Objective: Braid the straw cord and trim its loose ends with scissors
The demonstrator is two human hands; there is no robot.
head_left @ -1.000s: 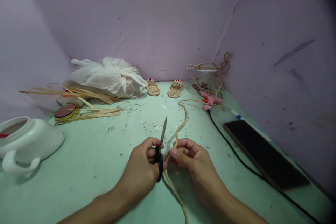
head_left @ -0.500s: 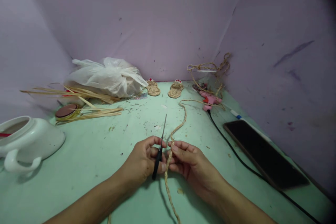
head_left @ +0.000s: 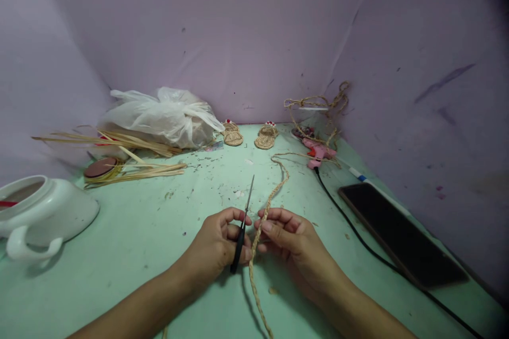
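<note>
Green table [head_left: 159, 228] | two sandals [head_left: 264, 141] | left hand [head_left: 214, 241] gripping scissors [head_left: 239, 243], right hand [head_left: 294, 235] pinching braid [head_left: 269, 200] (one each)

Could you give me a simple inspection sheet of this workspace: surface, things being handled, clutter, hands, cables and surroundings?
Surface: pale green tabletop, littered with small scraps.
Things handled: black-handled scissors and braided cord.
Clutter: white plastic bag, dry strips, white pot, small woven sandals, pink glue gun, dark phone.
Hands: left hand holds the scissors; right hand pinches the cord.
Cables: one black cable, running from the glue gun past the phone.
Surroundings: lilac walls with dark marks.
</note>
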